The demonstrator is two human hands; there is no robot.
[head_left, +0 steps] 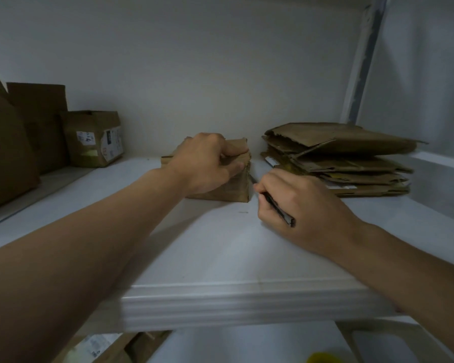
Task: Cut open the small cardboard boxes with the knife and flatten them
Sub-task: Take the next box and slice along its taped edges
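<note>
Shelf: a white shelf [220, 244] with a moulded front edge carries everything.
Task box: a small brown cardboard box [231, 191] stands on the shelf near the back wall, about in the middle, and is partly crushed at the top.
Left hand: the left hand [207, 163] lies over the top of the box; its fingers [236, 150] are close together and bent over the top right edge, and the thumb presses on the right corner, so it grips the box.
Right hand: the right hand [304, 205] rests on the shelf just right of the box, fingers curled round a thin black-handled knife [275, 205].
Blade: the tip points at the right side of the box; whether it touches, I cannot tell.
Right side: a stack of flattened brown cardboard sheets [351, 163] lies behind the right hand.
Left side: a brown carton with white labels [95, 138] stands beside larger brown cartons [37, 121].
</note>
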